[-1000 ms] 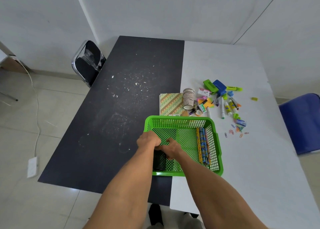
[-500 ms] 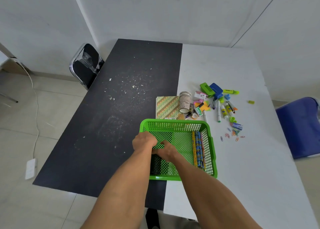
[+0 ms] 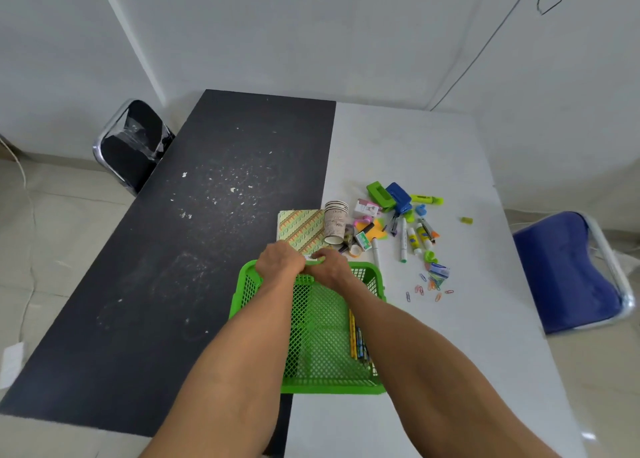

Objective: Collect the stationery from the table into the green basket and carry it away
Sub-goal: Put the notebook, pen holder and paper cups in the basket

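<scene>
We see both hands at the far rim of the green basket (image 3: 322, 322), which sits at the near edge of the table, straddling the seam between its black half (image 3: 166, 267) and its white half (image 3: 460, 340). The left hand (image 3: 280, 263) curls its fingers over the rim near the far-left corner. The right hand (image 3: 331, 268) clasps the same rim just beside it, with a strip of green plastic showing between the two. Both forearms cross over the basket's mesh floor.

A bundle of pencils (image 3: 358, 341) lies along the right side inside the basket. Just beyond the rim lie a patterned notebook (image 3: 299, 227) and a stack of paper cups (image 3: 335, 224) tipped on its side. To their right the loose stationery is spread over the white half: a green hole punch (image 3: 379, 193), a blue stapler (image 3: 398, 196), a yellow highlighter (image 3: 426, 199), glue sticks (image 3: 414, 239) and scattered paper clips (image 3: 429, 289).

A black chair (image 3: 133, 146) stands at the table's left, a blue chair (image 3: 568, 270) at its right.
</scene>
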Motion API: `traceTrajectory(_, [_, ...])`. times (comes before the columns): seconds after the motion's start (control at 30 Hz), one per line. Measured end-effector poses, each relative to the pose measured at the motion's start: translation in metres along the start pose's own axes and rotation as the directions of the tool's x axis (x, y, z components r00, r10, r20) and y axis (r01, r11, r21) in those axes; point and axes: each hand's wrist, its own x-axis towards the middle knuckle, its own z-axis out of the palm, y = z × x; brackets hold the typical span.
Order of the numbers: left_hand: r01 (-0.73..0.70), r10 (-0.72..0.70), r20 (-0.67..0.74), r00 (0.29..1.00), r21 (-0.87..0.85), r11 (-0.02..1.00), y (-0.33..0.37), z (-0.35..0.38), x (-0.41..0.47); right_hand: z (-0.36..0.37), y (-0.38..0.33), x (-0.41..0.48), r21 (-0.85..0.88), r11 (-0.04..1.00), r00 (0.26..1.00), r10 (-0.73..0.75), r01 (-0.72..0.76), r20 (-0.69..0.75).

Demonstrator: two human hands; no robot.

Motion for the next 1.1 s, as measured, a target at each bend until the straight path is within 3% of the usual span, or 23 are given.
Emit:
traceTrajectory(0.3, [-0.050,0.049,-0.024,0.999,-0.033,0.998,0.026,0.002,0.055,-0.019,-0.010,0.048,0.049,0.997,0.986,0.070,-0.063,-0.155])
traceTrajectory(0.47, [-0.025,0.025,-0.001,1.000,-0.086,0.996,0.024,0.003,0.098,-0.007,-0.019,0.076,-0.024,0.981,0.970,0.189,-0.195,-0.153])
traceTrajectory(0.83, [0.197,-0.122,0.245,0.962,-0.310,0.930,0.017,0.023,0.158,0.023,-0.029,0.121,-0.168,0.893,0.893,0.369,-0.417,-0.257])
traceTrajectory(1.1, [0.320,-0.205,0.301,0.931,-0.408,0.855,0.014,0.027,0.165,0.034,-0.023,0.131,-0.088,0.886,0.860,0.412,-0.455,-0.300])
